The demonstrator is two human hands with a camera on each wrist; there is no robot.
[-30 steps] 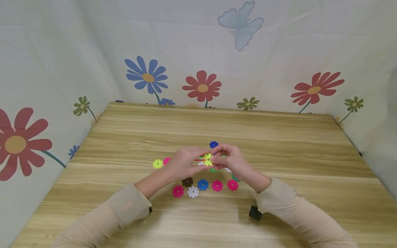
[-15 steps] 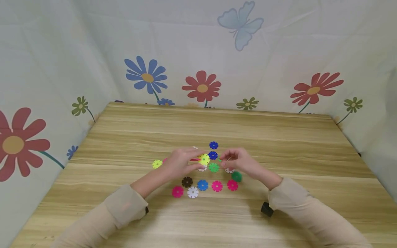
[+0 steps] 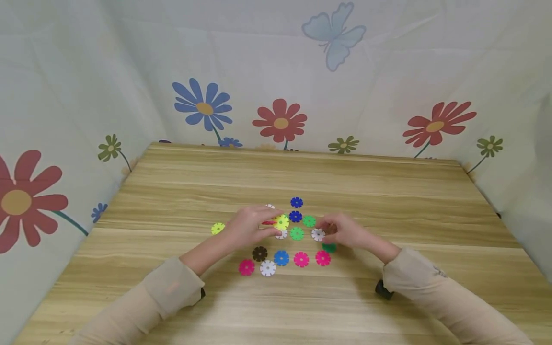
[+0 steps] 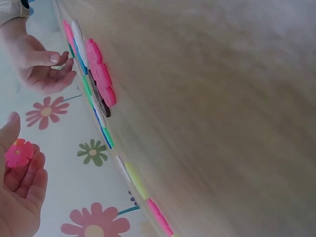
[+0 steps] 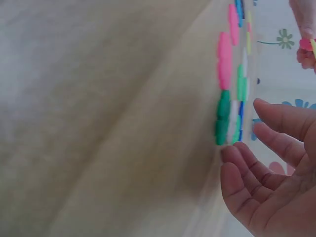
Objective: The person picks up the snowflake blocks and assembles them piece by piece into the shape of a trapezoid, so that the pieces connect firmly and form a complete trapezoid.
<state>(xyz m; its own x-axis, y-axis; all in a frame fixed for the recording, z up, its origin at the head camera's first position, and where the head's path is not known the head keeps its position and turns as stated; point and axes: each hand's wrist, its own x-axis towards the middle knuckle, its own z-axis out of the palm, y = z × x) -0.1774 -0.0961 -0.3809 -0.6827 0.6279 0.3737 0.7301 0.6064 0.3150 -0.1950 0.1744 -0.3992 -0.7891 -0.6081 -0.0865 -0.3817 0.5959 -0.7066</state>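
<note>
My left hand (image 3: 246, 227) holds a yellow notched plastic disc (image 3: 282, 222) joined to a pink disc (image 4: 19, 154), raised over the table. The pink one appears edge-on in the head view, between thumb and fingers. In the right wrist view the joined pair shows as pink beside yellow at the top right. My right hand (image 3: 348, 232) has nothing in it; its thumb and fingers are spread apart beside a white disc (image 3: 318, 235). A dark green disc (image 3: 329, 247) lies partly under that hand, and a light green disc (image 3: 309, 221) is just beyond its fingertips.
More notched discs lie flat on the wooden table (image 3: 276, 311): two dark blue ones, one upper (image 3: 296, 202), a green disc (image 3: 296, 234), and a front group with brown (image 3: 259, 254), blue (image 3: 281, 258), white (image 3: 268, 268) and several pink. A flowered curtain (image 3: 241, 57) surrounds the table.
My right hand has let go of the yellow disc and moved right and slightly down toward the white disc. My left hand has shifted slightly left, still holding the joined discs.
</note>
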